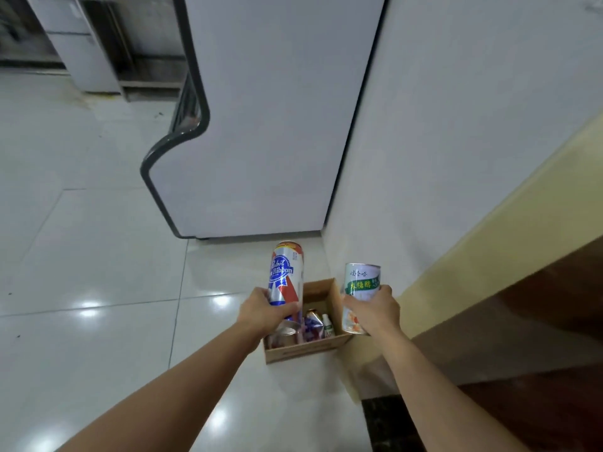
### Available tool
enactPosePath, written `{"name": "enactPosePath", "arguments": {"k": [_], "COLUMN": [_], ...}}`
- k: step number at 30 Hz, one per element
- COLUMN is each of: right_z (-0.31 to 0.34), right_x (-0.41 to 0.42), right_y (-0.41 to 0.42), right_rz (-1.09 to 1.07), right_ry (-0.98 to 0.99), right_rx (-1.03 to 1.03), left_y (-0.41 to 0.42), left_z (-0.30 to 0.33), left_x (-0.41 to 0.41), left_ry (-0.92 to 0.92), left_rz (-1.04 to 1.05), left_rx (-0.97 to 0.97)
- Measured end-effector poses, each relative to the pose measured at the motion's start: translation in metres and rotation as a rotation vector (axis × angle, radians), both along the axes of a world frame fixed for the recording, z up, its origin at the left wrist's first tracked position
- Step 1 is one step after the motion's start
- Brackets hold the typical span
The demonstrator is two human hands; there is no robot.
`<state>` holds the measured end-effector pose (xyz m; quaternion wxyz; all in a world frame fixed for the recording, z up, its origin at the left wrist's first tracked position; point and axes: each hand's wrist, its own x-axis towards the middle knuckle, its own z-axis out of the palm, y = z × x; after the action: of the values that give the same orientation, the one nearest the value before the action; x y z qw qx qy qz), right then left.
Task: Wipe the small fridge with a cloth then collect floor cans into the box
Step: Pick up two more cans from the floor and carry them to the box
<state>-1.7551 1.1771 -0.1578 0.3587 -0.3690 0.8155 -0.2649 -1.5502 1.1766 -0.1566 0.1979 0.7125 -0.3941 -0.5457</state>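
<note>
My left hand (262,313) grips a tall blue, red and white beer can (285,277), held upright over the left side of a small cardboard box (306,349) on the floor. My right hand (375,313) holds a shorter white and green can (360,296) just above the box's right edge. Inside the box lie several cans (311,326), some crushed. The white fridge (261,125) stands on the floor just beyond the box.
A white wall (456,125) runs along the right, with a yellow ledge (489,239) and dark wooden surface (538,321) below it. Glossy white floor tiles (98,256) spread to the left. Another white appliance (78,44) stands at the far back left.
</note>
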Motion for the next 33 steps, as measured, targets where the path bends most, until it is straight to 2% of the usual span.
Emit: {"name": "enactPosePath", "arguments": {"k": [7, 14, 24, 28, 33], "right_z": [-0.065, -0.149, -0.333, -0.418, -0.521], "right_x": [0.001, 0.000, -0.014, -0.021, -0.022], "right_y": [-0.042, -0.080, -0.126, -0.147, -0.162], "right_rz": [0.072, 0.068, 0.033, 0.099, 0.138], "right_ry": [-0.029, -0.043, -0.078, -0.108, -0.069], "right_rx": [0.112, 0.167, 0.265, 0.248, 0.333], "left_y": [-0.032, -0.068, -0.107, -0.117, -0.135], "left_z": [-0.058, -0.145, -0.337, -0.424, -0.522], "left_x": [-0.013, -0.012, -0.039, -0.054, -0.067], "left_ry": [-0.021, -0.019, -0.083, -0.110, -0.136], "left_rz": [0.051, 0.067, 0.060, 0.099, 0.093], "left_rx": [0.088, 0.200, 0.335, 0.352, 0.341]}}
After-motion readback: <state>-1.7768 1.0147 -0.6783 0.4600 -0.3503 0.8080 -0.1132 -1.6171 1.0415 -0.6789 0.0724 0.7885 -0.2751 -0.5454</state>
